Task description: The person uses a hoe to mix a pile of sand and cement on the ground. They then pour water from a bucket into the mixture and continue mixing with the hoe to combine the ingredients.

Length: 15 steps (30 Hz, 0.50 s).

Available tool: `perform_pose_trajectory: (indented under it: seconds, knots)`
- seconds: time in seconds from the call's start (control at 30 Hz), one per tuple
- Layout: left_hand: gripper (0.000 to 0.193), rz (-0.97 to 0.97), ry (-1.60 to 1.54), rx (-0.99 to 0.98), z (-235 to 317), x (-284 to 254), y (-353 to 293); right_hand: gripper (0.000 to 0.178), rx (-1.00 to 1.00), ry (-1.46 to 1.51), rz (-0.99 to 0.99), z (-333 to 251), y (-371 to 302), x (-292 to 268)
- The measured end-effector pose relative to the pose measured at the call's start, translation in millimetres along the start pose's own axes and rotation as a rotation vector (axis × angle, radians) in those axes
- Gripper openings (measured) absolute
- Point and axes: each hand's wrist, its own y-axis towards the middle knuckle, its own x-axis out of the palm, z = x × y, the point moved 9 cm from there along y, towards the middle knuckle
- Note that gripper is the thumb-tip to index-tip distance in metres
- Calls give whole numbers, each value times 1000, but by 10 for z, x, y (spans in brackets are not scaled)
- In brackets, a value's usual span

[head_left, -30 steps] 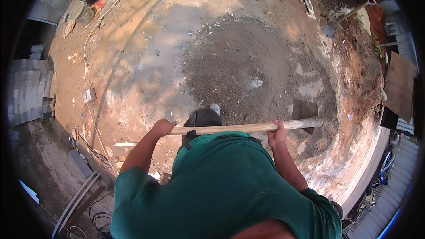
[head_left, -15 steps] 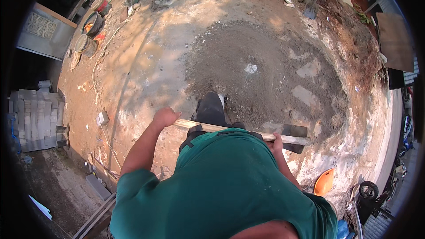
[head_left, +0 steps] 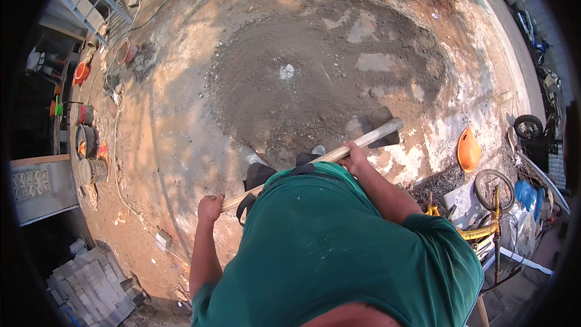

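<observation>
Across the front of my waist lies a hoe with a pale wooden handle [head_left: 330, 156] and a dark flat blade [head_left: 380, 117] at its right end. My left hand [head_left: 210, 208] is wrapped round the handle's left end. Nearer the blade, my right hand [head_left: 353, 158] is closed round the same handle. Beyond my feet spreads a wide, low heap of grey, damp-looking mortar mix [head_left: 284, 94]. The blade is over the heap's near right edge; whether it touches the ground I cannot tell. A whitish lump [head_left: 287, 72] lies on the heap.
Several buckets [head_left: 92, 171] and a black tub [head_left: 85, 142] stand along the left side. A hose or cable [head_left: 117, 175] runs over the ground there. Grey blocks [head_left: 94, 284] are stacked at lower left. At right are an orange basin [head_left: 468, 150] and a yellow bicycle [head_left: 484, 230].
My body and view have turned rightward. The hoe has gone from nearly level to slanting, its blade end farther forward and its left end nearer. Both hands keep their hold.
</observation>
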Motion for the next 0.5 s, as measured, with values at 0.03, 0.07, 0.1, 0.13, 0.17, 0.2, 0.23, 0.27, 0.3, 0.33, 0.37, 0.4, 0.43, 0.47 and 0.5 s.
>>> perform_pose_trajectory:
  seconds: [0.03,0.07,0.1,0.13,0.17,0.2,0.23,0.27,0.3,0.33,0.37,0.4,0.43,0.47,0.5]
  knots:
    - [58,-16,-10,-13,-46,-20,-11,46,-13,15,19,78,-15,51]
    - [57,-30,-23,-30,-92,-51,-11,47,-26,26,35,139,-39,120]
    - [56,-30,-26,-19,-182,-90,14,49,8,40,17,212,-121,233]
    - [56,-27,-35,-3,-255,-124,90,48,26,43,-1,291,-107,252]
    - [55,-25,-46,14,-316,-161,180,48,42,44,-20,369,-99,263]
    - [55,-7,-40,53,-385,-243,255,48,64,38,-55,461,-114,405]
    - [55,11,-35,93,-445,-314,331,46,18,38,-21,499,-145,468]
    - [54,29,-32,132,-504,-387,416,45,-28,38,14,542,-194,520]
    - [53,25,-8,144,-496,-463,487,43,-75,44,55,606,-252,583]
    - [53,55,9,193,-565,-546,567,41,-101,43,75,725,-247,667]
    - [53,85,25,241,-665,-603,681,40,-127,40,95,825,-248,737]
    - [52,111,37,291,-772,-717,822,38,-154,35,119,923,-237,826]
    - [52,19,39,262,-863,-789,938,35,-147,50,142,1083,-175,850]
    - [52,47,61,286,-927,-957,1008,31,-141,127,101,1291,-118,937]
    - [52,64,72,307,-1020,-1071,1041,32,-131,171,96,1467,-120,1026]
